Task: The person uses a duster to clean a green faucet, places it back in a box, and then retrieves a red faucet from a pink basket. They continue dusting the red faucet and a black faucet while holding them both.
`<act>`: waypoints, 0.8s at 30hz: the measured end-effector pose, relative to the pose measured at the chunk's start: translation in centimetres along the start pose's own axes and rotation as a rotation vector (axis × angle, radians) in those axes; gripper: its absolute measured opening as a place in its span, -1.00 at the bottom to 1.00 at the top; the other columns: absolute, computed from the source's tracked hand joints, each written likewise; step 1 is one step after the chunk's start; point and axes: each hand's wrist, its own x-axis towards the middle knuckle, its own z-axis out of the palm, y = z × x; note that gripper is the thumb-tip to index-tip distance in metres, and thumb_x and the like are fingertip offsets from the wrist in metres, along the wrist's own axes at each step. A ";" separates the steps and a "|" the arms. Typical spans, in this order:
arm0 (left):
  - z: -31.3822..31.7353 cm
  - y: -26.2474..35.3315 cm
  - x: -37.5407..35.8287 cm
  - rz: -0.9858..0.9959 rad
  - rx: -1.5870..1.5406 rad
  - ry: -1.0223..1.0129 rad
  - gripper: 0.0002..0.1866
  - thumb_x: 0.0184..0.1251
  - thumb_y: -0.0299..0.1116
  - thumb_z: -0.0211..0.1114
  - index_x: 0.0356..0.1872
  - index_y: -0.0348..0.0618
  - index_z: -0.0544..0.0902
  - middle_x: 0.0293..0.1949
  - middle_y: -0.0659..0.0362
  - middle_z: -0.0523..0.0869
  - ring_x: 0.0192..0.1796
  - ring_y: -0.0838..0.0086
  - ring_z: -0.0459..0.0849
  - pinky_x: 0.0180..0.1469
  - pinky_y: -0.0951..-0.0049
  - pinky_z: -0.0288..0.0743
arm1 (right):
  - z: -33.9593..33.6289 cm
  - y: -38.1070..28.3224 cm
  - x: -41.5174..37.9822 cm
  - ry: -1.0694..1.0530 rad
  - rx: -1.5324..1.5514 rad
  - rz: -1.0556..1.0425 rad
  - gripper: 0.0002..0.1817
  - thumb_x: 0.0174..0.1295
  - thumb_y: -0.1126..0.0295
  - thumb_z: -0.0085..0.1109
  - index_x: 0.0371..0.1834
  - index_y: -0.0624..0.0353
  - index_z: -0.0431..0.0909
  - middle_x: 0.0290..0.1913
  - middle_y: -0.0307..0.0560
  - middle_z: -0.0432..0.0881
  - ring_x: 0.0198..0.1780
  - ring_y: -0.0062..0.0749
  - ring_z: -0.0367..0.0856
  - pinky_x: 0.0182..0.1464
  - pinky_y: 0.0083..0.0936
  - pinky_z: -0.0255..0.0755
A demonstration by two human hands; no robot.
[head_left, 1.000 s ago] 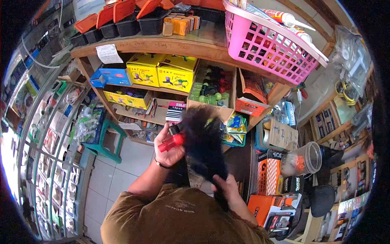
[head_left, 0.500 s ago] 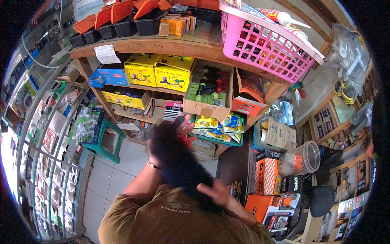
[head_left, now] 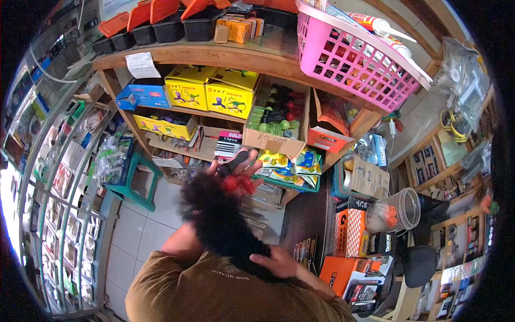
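Left hand (head_left: 236, 170) raised, fingers curled round red-and-black tool (head_left: 234, 174), at 12 o'clock of black feather duster (head_left: 222, 222). Right hand (head_left: 279, 264) low, at 5 o'clock, fingers closed on duster's lower end. Yellow boxes (head_left: 212, 96) on shelf behind.

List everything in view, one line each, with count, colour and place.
feather duster: one, black, in front of the person, held by the right hand
red-and-black tool: one, in the left hand
basket: one, pink, top shelf at right
yellow boxes: several, shelves under the counter
blue box: one, left of the yellow boxes
stool: one, green, on the floor at left
clear jar: one, lying at right
left hand: one, gripping the tool
right hand: one, on the duster's lower end
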 end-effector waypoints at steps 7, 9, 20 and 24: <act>-0.2 -0.6 -0.1 0.019 0.040 0.088 -0.38 0.35 0.06 -0.18 0.27 -0.18 0.22 0.28 0.01 0.28 0.30 0.17 0.26 0.31 0.03 0.09 | -0.4 2.0 -1.0 0.028 0.168 0.477 -0.58 0.27 0.19 0.03 0.00 0.34 0.40 -0.12 -0.03 0.57 -0.12 -0.36 0.54 -0.08 -0.46 0.41; 0.8 -0.5 -0.2 -0.002 0.019 0.082 -0.40 0.35 0.05 -0.16 0.26 -0.17 0.26 0.25 -0.02 0.32 0.27 0.16 0.31 0.30 0.07 0.13 | 0.4 2.0 -1.2 -0.308 -0.265 0.217 -0.67 0.26 0.29 0.06 -0.03 0.32 0.43 -0.19 -0.07 0.60 -0.19 -0.40 0.55 -0.14 -0.53 0.43; 0.0 -0.6 -0.6 0.058 0.180 -0.155 -0.38 0.34 0.03 -0.14 0.30 -0.17 0.17 0.30 0.03 0.25 0.30 0.24 0.27 0.30 0.05 0.10 | -0.7 -1.5 -0.4 -0.028 0.186 0.516 -0.47 0.22 0.00 0.05 -0.02 0.29 0.45 -0.22 -0.10 0.60 -0.21 -0.37 0.54 -0.11 -0.33 0.41; -0.9 0.0 -0.8 0.126 0.205 -0.035 -0.38 0.33 0.05 -0.13 0.28 -0.18 0.21 0.30 0.01 0.25 0.31 0.18 0.25 0.29 0.00 0.12 | 0.1 2.3 -1.4 -0.016 0.087 0.519 -0.45 0.20 0.07 0.11 0.10 0.28 0.36 -0.01 -0.05 0.52 0.02 -0.34 0.44 0.12 -0.35 0.30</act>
